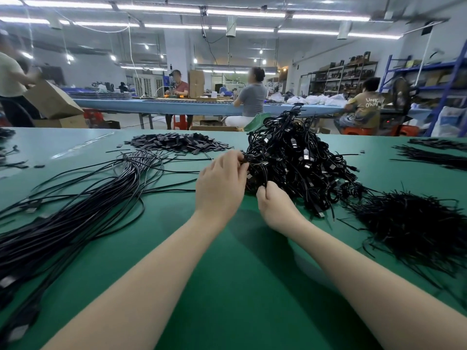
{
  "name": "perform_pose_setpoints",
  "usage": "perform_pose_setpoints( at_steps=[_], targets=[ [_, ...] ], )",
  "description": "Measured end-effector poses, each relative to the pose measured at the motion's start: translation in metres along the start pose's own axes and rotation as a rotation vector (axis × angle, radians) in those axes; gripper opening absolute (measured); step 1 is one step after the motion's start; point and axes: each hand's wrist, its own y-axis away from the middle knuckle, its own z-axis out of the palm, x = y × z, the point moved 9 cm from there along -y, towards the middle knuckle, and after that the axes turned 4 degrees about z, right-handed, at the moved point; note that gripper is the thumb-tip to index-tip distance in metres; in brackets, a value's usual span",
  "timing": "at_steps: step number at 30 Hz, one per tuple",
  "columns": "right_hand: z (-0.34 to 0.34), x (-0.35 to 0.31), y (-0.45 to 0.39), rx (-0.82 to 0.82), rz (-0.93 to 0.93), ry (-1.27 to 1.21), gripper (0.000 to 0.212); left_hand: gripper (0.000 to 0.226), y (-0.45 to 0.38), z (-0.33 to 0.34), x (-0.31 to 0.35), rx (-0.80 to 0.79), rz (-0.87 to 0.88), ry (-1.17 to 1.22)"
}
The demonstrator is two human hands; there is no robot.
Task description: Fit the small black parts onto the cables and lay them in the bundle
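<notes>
At the far left of the green table [227, 286] we see the bundle [63, 218] of straightened cables, its long axis running from the near left edge away toward the middle of the table, connector ends toward us; beyond it lies the heap of small black parts [177, 144], flat pieces scattered every way. Our left hand [221, 183] comes next, fingers curled at the edge of the tangled cable pile [295, 162], pinching something dark there (a cable end or a part, we cannot tell which); our right hand [274, 205] sits just beside and below it, fingers closed on a strand at the pile's near edge. To do this step well, we judge we should draw one cable free of the tangle before fitting anything; hold its end steady with one hand and slide the part on squarely with the other; then lay it parallel to the bundle, ends matching. The tangled pile itself points no single way. Furthest right, a spread of thin black ties [409, 228] fans out.
</notes>
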Motion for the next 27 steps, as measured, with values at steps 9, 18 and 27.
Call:
perform_pose_setpoints(
  at_steps=[9,18,27],
  targets=[
    [0.01,-0.017,0.001,-0.109,-0.338,0.744,0.017,0.027,0.025,0.046,0.018,-0.408,0.478,-0.458],
    [-0.029,-0.042,0.047,0.285,-1.028,1.153,0.022,0.032,0.045,0.069,0.018,-0.997,-0.302,0.467],
    [-0.134,0.062,-0.011,0.029,0.001,0.932,0.031,0.029,0.053,0.029,-0.03,-0.502,-0.07,-0.08]
  ],
)
